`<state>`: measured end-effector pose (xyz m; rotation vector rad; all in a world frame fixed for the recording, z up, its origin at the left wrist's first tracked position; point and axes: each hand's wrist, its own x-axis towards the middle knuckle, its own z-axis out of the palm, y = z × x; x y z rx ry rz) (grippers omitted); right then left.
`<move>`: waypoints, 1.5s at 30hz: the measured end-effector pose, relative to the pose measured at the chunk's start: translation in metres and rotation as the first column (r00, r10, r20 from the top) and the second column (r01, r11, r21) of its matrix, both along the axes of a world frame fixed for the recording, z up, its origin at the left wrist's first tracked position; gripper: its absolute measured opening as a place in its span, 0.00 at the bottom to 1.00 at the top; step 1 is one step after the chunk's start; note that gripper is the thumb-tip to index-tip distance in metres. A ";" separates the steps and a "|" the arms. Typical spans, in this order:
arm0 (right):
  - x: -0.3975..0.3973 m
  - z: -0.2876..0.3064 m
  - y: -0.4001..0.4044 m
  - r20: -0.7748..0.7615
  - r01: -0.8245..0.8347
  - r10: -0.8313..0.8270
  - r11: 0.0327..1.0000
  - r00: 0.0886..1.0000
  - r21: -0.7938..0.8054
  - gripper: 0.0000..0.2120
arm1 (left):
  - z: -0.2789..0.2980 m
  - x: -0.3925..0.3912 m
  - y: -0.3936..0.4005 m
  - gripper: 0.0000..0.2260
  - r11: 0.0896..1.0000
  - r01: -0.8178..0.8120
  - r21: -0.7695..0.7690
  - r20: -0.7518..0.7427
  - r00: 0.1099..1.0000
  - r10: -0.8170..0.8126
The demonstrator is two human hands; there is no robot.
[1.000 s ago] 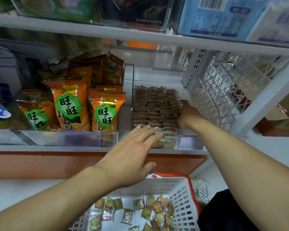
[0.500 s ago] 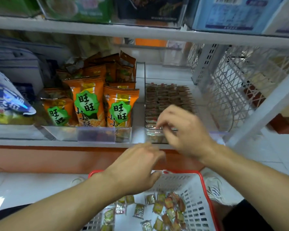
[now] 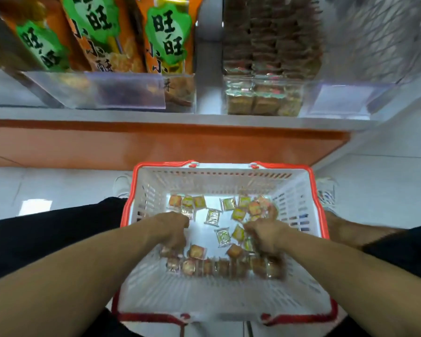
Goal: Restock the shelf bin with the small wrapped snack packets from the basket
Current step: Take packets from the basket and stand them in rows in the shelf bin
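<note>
Hands bracket blurred row of small wrapped snack packets (image 3: 225, 266) in white red-rimmed plastic basket (image 3: 299, 177): left hand (image 3: 173, 232) and right hand (image 3: 267, 237) curled, apparently gripping its ends.

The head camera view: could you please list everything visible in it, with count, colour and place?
basket: one, white with red rim, on the floor below the shelf
snack packets: many, exact count unclear, yellow-green and orange, loose on the basket floor, a row lined up at the near side
shelf bin: one, clear, on the shelf at right, filled with rows of brownish packets
large snack bags: at least three, orange with green labels, on the shelf at left behind a clear front
shelf: one, white edge with an orange panel beneath
shoes: two, white, beside the basket
left hand: in the basket, fingers down among packets
right hand: in the basket, blurred, over packets
</note>
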<state>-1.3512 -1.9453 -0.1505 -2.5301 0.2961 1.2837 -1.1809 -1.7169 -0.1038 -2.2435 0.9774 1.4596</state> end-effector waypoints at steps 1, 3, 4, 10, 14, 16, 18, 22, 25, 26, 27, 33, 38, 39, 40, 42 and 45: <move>-0.002 -0.010 0.004 0.012 -0.021 0.021 1.000 1.000 0.007 0.24 | -0.010 -0.004 0.001 0.30 0.999 -0.034 -0.008 -0.009 0.999 0.034; -0.003 -0.026 0.012 0.052 -0.072 0.072 0.997 0.996 -0.002 0.31 | -0.029 -0.019 0.000 0.29 0.997 -0.073 -0.028 -0.014 0.997 0.072; -0.002 -0.033 0.016 0.061 -0.067 0.067 0.998 0.996 0.002 0.36 | -0.038 -0.028 -0.001 0.28 0.997 -0.074 -0.035 -0.023 0.997 0.074; 0.003 -0.064 0.036 0.114 -0.247 0.238 0.967 0.965 0.069 0.47 | -0.077 -0.079 -0.010 0.37 0.995 -0.095 -0.039 -0.155 0.984 0.088; 0.005 -0.068 0.044 0.153 -0.383 0.367 0.919 0.918 0.094 0.42 | -0.086 -0.089 -0.013 0.32 0.995 -0.099 -0.032 -0.147 0.985 0.093; 0.007 -0.066 0.050 0.155 -0.481 0.464 0.871 0.872 0.103 0.40 | -0.089 -0.091 -0.014 0.24 0.993 -0.098 -0.059 -0.161 0.983 0.088; 0.007 -0.065 0.057 0.133 -0.510 0.496 0.852 0.858 0.115 0.40 | -0.091 -0.095 -0.016 0.22 0.994 -0.074 -0.079 -0.151 0.987 0.061; 0.009 -0.062 0.061 0.093 -0.358 0.348 0.924 0.933 0.135 0.30 | -0.094 -0.105 -0.024 0.29 0.996 -0.083 0.031 -0.179 0.980 0.088; 0.005 -0.065 0.057 0.056 -0.125 0.117 0.974 0.992 0.189 0.27 | -0.094 -0.115 -0.027 0.38 0.981 -0.130 0.144 -0.163 0.975 0.153; 0.004 -0.066 0.055 0.030 -0.049 0.044 0.975 0.999 0.216 0.28 | -0.095 -0.118 -0.027 0.40 0.980 -0.154 0.129 -0.125 0.977 0.170; 0.005 -0.067 0.053 0.005 0.014 -0.016 0.969 1.000 0.248 0.29 | -0.096 -0.122 -0.027 0.40 0.980 -0.171 0.103 -0.086 0.980 0.181; 0.018 -0.071 0.053 -0.160 0.205 -0.162 0.930 0.974 0.304 0.25 | -0.107 -0.134 -0.021 0.30 0.978 -0.209 0.001 -0.033 0.977 0.209; 0.020 -0.066 0.043 -0.231 0.362 -0.299 0.875 0.926 0.321 0.18 | -0.109 -0.111 -0.020 0.16 0.844 -0.529 -0.091 -0.193 0.841 0.506; 0.023 -0.061 0.040 -0.228 0.386 -0.325 0.866 0.918 0.319 0.17 | -0.108 -0.103 -0.021 0.16 0.788 -0.609 -0.090 -0.253 0.779 0.574; 0.028 -0.055 0.036 -0.222 0.406 -0.348 0.853 0.911 0.328 0.17 | -0.106 -0.094 -0.023 0.16 0.721 -0.688 -0.082 -0.309 0.706 0.638; 0.041 -0.037 0.028 -0.203 0.425 -0.375 0.831 0.905 0.360 0.15 | -0.097 -0.073 -0.028 0.13 0.582 -0.812 -0.043 -0.408 0.546 0.731; 0.066 0.009 0.012 -0.170 0.392 -0.353 0.838 0.920 0.380 0.16 | -0.065 -0.041 -0.040 0.03 0.467 -0.882 -0.057 -0.494 0.432 0.755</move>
